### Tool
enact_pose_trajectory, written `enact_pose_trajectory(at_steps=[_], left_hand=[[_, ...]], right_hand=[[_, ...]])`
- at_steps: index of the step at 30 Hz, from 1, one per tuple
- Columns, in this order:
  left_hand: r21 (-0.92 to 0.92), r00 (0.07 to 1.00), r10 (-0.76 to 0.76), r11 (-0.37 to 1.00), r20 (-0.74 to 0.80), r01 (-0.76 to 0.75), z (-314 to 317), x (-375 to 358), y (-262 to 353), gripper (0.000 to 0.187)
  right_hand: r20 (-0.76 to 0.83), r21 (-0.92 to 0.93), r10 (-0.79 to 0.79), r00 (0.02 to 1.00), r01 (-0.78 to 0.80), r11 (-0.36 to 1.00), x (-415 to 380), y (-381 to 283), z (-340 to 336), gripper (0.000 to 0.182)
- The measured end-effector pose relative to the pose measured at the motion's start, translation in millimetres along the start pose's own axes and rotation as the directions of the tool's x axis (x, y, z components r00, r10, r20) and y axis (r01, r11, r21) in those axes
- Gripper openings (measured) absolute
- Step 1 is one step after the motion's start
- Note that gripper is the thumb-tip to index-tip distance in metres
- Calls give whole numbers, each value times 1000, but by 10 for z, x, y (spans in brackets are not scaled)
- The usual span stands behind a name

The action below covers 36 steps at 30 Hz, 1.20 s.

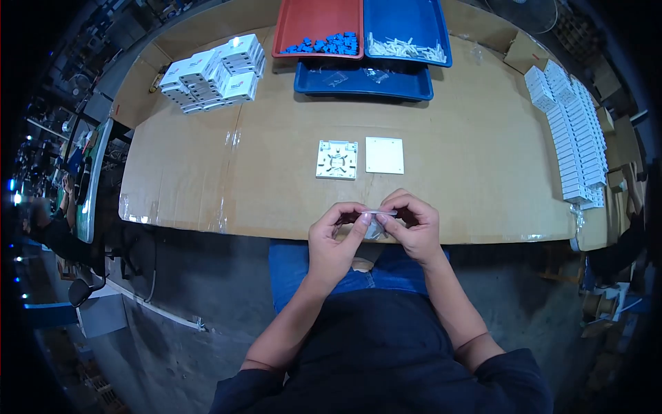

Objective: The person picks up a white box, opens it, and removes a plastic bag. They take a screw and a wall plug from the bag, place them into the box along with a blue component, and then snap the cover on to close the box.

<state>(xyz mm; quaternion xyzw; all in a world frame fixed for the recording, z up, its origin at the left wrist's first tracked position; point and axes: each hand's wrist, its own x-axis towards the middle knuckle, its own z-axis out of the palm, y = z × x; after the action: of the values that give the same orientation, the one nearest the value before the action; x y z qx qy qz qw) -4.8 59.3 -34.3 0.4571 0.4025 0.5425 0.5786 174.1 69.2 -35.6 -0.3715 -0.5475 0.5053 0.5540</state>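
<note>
Both hands meet at the table's front edge, pinching a small clear plastic bag (pixel 374 230) between them. My left hand (pixel 339 231) holds its left side with thumb and fingers, and my right hand (pixel 414 224) grips the right side. What is inside the bag is too small to make out. Just beyond the hands lies an open white square housing (pixel 337 160) with its inner structure facing up. Beside it on the right, apart from it, rests a flat white square cover (pixel 384 155).
Stacked white boxes (pixel 210 72) stand at the back left, and long rows of white units (pixel 569 138) at the right. A red tray (pixel 318 21) holds blue parts; a blue tray (pixel 405 19) holds white sticks. Another blue tray (pixel 364 86) sits below. A person (pixel 55 228) is at far left.
</note>
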Motion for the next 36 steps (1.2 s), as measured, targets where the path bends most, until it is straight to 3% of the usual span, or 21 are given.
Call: enact_pose_trajectory(at_steps=[18, 23, 27, 29, 33, 36], left_hand=[[58, 999, 35, 998, 10, -35, -24, 27, 8, 15], [32, 999, -32, 999, 26, 31, -16, -3, 35, 13], [114, 995, 59, 991, 81, -68, -43, 18, 3, 11], [-12, 998, 1, 1000, 60, 0, -35, 15, -45, 10], [42, 992, 68, 996, 106, -73, -14, 65, 31, 8], [-41, 993, 0, 999, 122, 5, -44, 87, -9, 6]], right_hand=[[29, 111, 90, 996, -92, 989, 28, 40, 2, 9], [58, 155, 153, 986, -161, 975, -8, 35, 2, 8], [72, 105, 105, 992, -112, 988, 15, 51, -21, 6], [78, 131, 134, 988, -143, 981, 18, 33, -28, 6], [80, 121, 152, 985, -161, 979, 12, 11, -48, 5], [105, 105, 145, 984, -156, 982, 35, 52, -82, 4]])
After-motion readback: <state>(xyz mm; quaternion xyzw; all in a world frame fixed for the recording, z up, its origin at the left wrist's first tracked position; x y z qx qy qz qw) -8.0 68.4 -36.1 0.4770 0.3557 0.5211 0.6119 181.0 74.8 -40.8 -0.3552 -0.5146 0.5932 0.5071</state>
